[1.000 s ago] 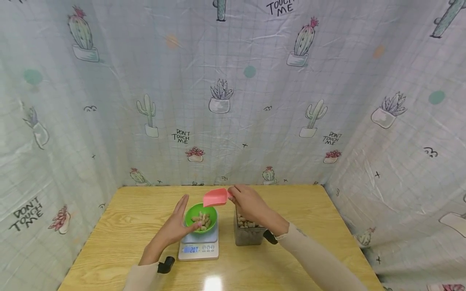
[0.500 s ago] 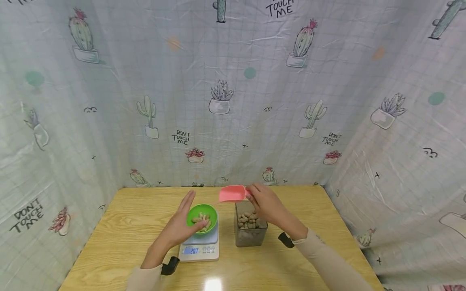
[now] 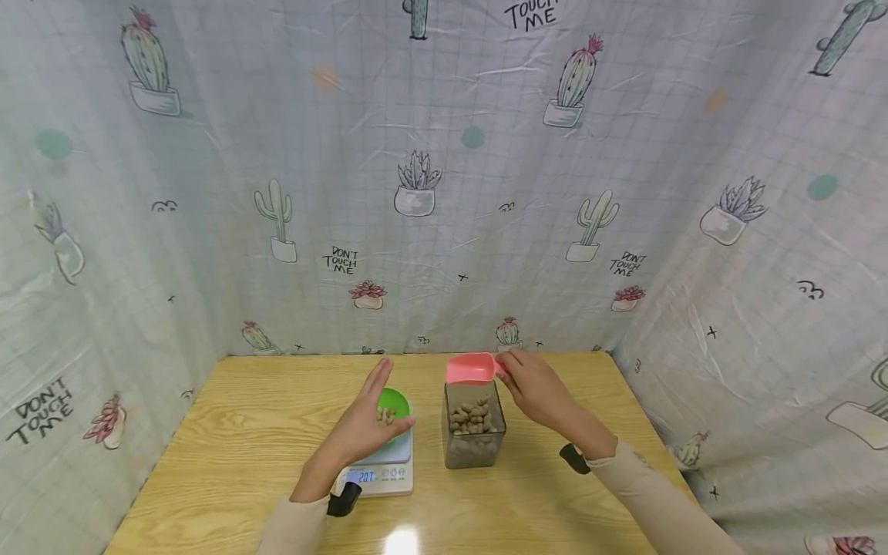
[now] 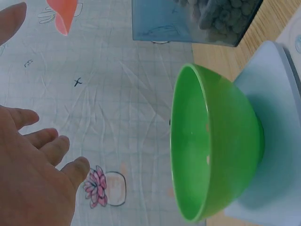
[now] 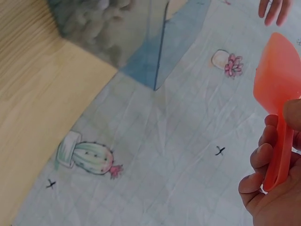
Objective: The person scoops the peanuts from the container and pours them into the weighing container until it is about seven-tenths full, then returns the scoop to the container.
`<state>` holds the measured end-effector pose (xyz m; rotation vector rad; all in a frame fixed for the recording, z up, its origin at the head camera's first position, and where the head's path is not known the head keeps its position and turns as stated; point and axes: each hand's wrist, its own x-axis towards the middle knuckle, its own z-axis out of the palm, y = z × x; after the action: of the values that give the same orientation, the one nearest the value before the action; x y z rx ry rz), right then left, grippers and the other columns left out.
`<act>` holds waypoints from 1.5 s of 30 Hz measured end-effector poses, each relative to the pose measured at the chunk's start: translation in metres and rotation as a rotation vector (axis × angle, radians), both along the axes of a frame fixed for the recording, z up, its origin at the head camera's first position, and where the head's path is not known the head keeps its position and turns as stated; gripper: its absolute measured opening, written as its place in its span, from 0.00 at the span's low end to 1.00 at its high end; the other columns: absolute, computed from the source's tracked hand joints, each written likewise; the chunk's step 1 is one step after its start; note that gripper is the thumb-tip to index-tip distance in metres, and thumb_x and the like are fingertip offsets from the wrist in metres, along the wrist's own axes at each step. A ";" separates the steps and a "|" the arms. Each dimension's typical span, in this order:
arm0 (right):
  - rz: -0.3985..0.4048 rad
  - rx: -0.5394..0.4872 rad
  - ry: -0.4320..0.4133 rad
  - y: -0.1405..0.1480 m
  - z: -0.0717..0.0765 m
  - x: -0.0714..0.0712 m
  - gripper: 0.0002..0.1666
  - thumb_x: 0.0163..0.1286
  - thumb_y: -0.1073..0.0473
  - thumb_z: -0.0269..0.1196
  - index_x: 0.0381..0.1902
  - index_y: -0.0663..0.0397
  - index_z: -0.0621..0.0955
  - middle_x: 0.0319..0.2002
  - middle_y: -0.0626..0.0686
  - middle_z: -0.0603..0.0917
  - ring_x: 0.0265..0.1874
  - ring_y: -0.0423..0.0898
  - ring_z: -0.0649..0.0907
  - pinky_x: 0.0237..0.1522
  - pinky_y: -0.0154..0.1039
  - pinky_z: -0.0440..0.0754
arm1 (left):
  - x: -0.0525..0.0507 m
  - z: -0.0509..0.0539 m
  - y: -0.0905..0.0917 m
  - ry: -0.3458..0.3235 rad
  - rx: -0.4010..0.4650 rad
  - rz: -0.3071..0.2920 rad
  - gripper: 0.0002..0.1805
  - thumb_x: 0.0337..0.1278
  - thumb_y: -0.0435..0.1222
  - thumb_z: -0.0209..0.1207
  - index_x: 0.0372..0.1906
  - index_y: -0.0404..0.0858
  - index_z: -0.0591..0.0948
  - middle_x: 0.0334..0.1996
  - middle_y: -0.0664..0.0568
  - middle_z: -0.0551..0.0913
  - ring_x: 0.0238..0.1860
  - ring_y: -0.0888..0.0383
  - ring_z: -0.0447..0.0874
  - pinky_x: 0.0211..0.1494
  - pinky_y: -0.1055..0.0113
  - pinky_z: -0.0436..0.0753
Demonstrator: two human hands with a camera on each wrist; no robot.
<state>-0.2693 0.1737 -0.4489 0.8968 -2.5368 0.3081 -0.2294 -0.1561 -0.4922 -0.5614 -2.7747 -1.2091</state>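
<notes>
A green bowl [image 4: 225, 146] with several peanuts [image 3: 385, 415] inside stands on a white digital scale [image 3: 388, 484]. The left hand [image 3: 362, 425] hovers over the bowl's left side in the head view, fingers extended and thumb spread, holding nothing. In the right hand [image 3: 544, 391] is the handle of a pink scoop [image 3: 472, 369], pinched between thumb and curled fingers. The scoop is above the back rim of a clear grey box [image 3: 473, 453] holding many peanuts [image 3: 472, 418]. No peanuts show in the scoop.
The wooden table [image 3: 243, 432] reaches back to a patterned curtain [image 3: 444, 254], which also hangs at both sides. Box and scale stand side by side with a narrow gap between them. Black wrist cameras are strapped to both wrists.
The right hand and scoop have moved right, from above the bowl to above the box. The left hand has shifted right and now covers more of the bowl.
</notes>
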 end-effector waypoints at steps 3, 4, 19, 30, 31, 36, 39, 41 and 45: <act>0.000 0.012 0.004 0.005 0.002 0.000 0.09 0.74 0.57 0.58 0.48 0.52 0.80 0.39 0.48 0.82 0.35 0.45 0.80 0.39 0.43 0.79 | -0.002 0.001 0.008 0.003 0.000 -0.005 0.56 0.55 0.59 0.64 0.80 0.56 0.41 0.81 0.57 0.40 0.72 0.37 0.64 0.64 0.38 0.73; 0.002 0.020 0.007 0.007 0.002 0.000 0.09 0.74 0.56 0.58 0.48 0.52 0.80 0.39 0.48 0.82 0.35 0.45 0.80 0.39 0.43 0.79 | -0.003 0.002 0.011 0.003 -0.005 -0.007 0.56 0.55 0.58 0.64 0.80 0.56 0.41 0.81 0.57 0.40 0.71 0.37 0.66 0.63 0.39 0.74; 0.029 0.286 0.100 0.014 0.008 0.001 0.08 0.66 0.57 0.68 0.40 0.49 0.79 0.34 0.48 0.80 0.35 0.48 0.80 0.40 0.47 0.79 | -0.023 -0.012 0.068 -0.039 -0.137 -0.104 0.58 0.54 0.65 0.60 0.80 0.47 0.42 0.81 0.51 0.42 0.78 0.42 0.50 0.72 0.42 0.65; 0.045 0.550 0.194 0.004 0.005 0.000 0.10 0.67 0.57 0.66 0.44 0.49 0.79 0.38 0.49 0.80 0.38 0.47 0.79 0.39 0.43 0.75 | -0.034 -0.036 0.086 -0.070 -0.194 -0.141 0.65 0.48 0.67 0.63 0.79 0.37 0.43 0.80 0.45 0.42 0.79 0.42 0.48 0.75 0.48 0.63; 0.047 0.576 0.206 0.004 0.004 0.000 0.11 0.66 0.57 0.67 0.45 0.49 0.79 0.39 0.49 0.80 0.39 0.47 0.79 0.40 0.43 0.76 | -0.034 -0.037 0.087 -0.075 -0.187 -0.146 0.64 0.49 0.66 0.63 0.79 0.37 0.44 0.80 0.44 0.42 0.79 0.42 0.48 0.75 0.47 0.63; 0.060 0.658 0.229 0.000 0.003 -0.003 0.14 0.65 0.57 0.68 0.48 0.48 0.80 0.41 0.49 0.80 0.42 0.46 0.80 0.44 0.42 0.77 | -0.036 -0.042 0.089 -0.108 -0.176 -0.154 0.64 0.49 0.66 0.63 0.80 0.39 0.43 0.80 0.47 0.41 0.79 0.42 0.47 0.75 0.47 0.63; 0.074 0.681 0.247 -0.004 0.004 -0.003 0.13 0.66 0.56 0.67 0.47 0.48 0.80 0.41 0.48 0.81 0.41 0.46 0.80 0.43 0.41 0.75 | -0.037 -0.042 0.090 -0.133 -0.170 -0.160 0.65 0.48 0.67 0.63 0.80 0.39 0.42 0.81 0.47 0.41 0.79 0.42 0.48 0.75 0.47 0.63; 0.078 0.696 0.271 -0.007 0.006 -0.003 0.13 0.66 0.54 0.67 0.47 0.48 0.80 0.40 0.47 0.80 0.40 0.45 0.79 0.42 0.40 0.74 | -0.037 -0.042 0.091 -0.149 -0.166 -0.161 0.66 0.47 0.68 0.62 0.80 0.39 0.42 0.80 0.47 0.41 0.79 0.42 0.48 0.75 0.47 0.63; 0.059 0.774 0.298 -0.014 0.009 -0.002 0.14 0.66 0.50 0.67 0.47 0.46 0.80 0.42 0.46 0.80 0.40 0.44 0.78 0.42 0.39 0.73 | -0.038 -0.045 0.092 -0.178 -0.162 -0.154 0.66 0.47 0.68 0.63 0.80 0.39 0.42 0.80 0.46 0.42 0.79 0.42 0.49 0.74 0.46 0.64</act>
<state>-0.2715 0.1594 -0.4398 1.1684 -2.3380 -0.7896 -0.2675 -0.0638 -0.5375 -0.7260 -3.0493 -1.1187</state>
